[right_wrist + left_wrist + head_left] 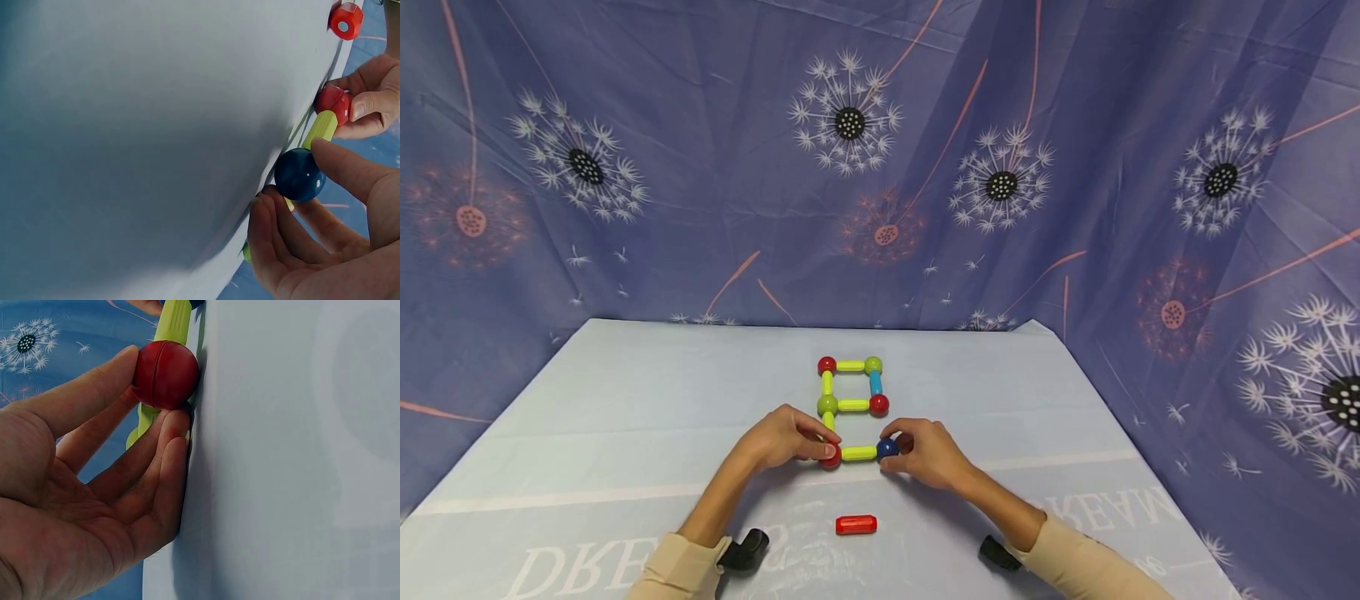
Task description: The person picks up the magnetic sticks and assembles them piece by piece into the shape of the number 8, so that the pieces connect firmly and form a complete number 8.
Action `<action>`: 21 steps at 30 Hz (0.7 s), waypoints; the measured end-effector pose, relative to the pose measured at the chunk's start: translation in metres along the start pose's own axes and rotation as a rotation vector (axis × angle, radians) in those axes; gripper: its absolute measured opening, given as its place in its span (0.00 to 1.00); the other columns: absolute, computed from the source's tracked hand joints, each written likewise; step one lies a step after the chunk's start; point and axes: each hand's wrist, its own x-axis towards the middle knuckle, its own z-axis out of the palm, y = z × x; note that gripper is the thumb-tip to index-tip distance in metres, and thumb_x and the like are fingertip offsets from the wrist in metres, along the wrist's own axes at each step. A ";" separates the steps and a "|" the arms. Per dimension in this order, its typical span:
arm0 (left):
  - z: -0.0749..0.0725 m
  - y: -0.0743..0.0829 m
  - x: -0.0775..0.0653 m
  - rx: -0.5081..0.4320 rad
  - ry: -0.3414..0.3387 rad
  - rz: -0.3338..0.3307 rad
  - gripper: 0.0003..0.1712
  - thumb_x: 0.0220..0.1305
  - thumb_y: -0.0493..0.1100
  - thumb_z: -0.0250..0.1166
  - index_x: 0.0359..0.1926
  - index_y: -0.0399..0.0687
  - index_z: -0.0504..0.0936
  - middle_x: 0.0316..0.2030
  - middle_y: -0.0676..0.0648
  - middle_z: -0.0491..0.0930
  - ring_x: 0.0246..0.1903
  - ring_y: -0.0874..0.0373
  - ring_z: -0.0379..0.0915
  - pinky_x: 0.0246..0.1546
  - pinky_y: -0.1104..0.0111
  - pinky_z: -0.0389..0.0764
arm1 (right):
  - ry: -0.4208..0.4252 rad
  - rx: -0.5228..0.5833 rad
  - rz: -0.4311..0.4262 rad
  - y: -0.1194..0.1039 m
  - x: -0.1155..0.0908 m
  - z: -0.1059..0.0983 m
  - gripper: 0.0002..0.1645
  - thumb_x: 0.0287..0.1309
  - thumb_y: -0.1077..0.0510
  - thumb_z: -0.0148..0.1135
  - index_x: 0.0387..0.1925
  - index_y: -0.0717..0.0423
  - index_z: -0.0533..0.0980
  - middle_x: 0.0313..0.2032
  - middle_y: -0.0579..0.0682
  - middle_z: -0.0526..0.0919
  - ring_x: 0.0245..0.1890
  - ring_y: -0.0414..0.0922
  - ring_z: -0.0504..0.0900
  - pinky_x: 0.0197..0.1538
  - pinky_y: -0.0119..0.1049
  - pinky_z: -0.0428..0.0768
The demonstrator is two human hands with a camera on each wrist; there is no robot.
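My left hand (784,437) pinches a red ball (165,375) between thumb and fingers at the near left corner of a ball-and-rod frame. With thumb and fingertips, my right hand (931,454) holds a dark blue ball (300,175). A yellow-green rod (859,453) joins these two balls. Another yellow-green rod (828,420), partly behind the left fingers, runs up from the red ball to a green ball (827,405). Beyond it lies a square with a far red ball (827,365), a second green ball (873,365), a light blue rod (876,384) and a right-hand red ball (879,405).
A loose red rod (856,524) lies on the light cloth-covered table (647,417), nearer than the frame. Dark wrist mounts (745,551) show at both cuffs. A blue dandelion-print curtain (715,167) hangs behind the table.
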 end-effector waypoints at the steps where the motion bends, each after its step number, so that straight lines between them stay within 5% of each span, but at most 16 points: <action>1: 0.000 0.000 0.000 0.001 0.000 0.000 0.12 0.55 0.46 0.78 0.41 0.50 0.92 0.30 0.52 0.89 0.31 0.58 0.74 0.33 0.67 0.73 | -0.003 -0.002 0.004 -0.001 0.000 0.000 0.21 0.51 0.55 0.79 0.47 0.53 0.84 0.36 0.48 0.87 0.35 0.41 0.81 0.33 0.33 0.79; 14: 0.000 -0.001 0.000 -0.003 -0.004 0.002 0.12 0.55 0.45 0.78 0.41 0.49 0.92 0.30 0.52 0.90 0.31 0.59 0.75 0.34 0.66 0.75 | 0.023 -0.045 -0.053 -0.012 0.003 -0.009 0.27 0.51 0.55 0.78 0.54 0.54 0.82 0.42 0.53 0.87 0.41 0.48 0.83 0.42 0.41 0.80; 21: 0.000 0.000 0.000 -0.006 -0.005 0.009 0.12 0.55 0.45 0.78 0.41 0.49 0.92 0.30 0.52 0.90 0.32 0.59 0.76 0.34 0.66 0.76 | 0.033 -0.024 -0.116 -0.031 -0.003 -0.009 0.24 0.51 0.58 0.78 0.52 0.55 0.83 0.40 0.52 0.88 0.37 0.47 0.83 0.37 0.33 0.79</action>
